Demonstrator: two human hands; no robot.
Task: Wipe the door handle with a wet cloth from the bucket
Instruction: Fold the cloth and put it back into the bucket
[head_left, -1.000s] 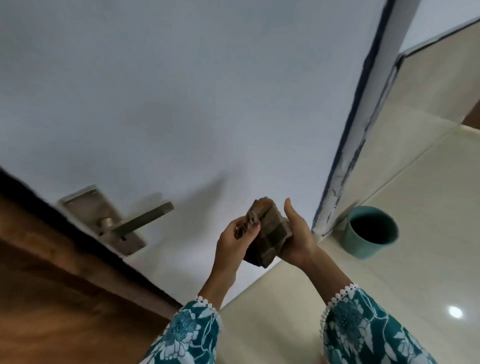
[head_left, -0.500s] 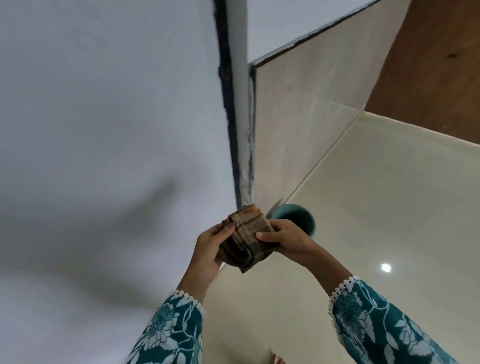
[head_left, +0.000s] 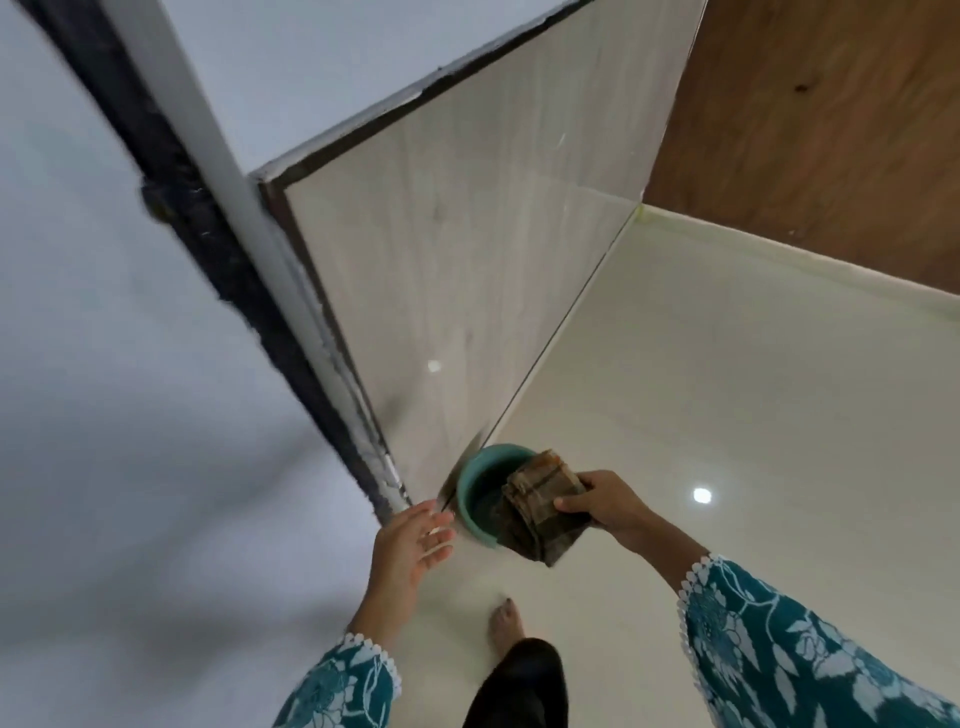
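R hand grips folded brown cloth over teal bucket at floor's wall corner; L hand open, empty. Handle out of view. Looks like cloth's headed for a dip; wiping prob not begun.

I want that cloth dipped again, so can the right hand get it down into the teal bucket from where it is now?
Probably yes. The right hand holds the folded cloth over the teal bucket, whose mouth looks open. The left hand is open beside the rim, not across it.
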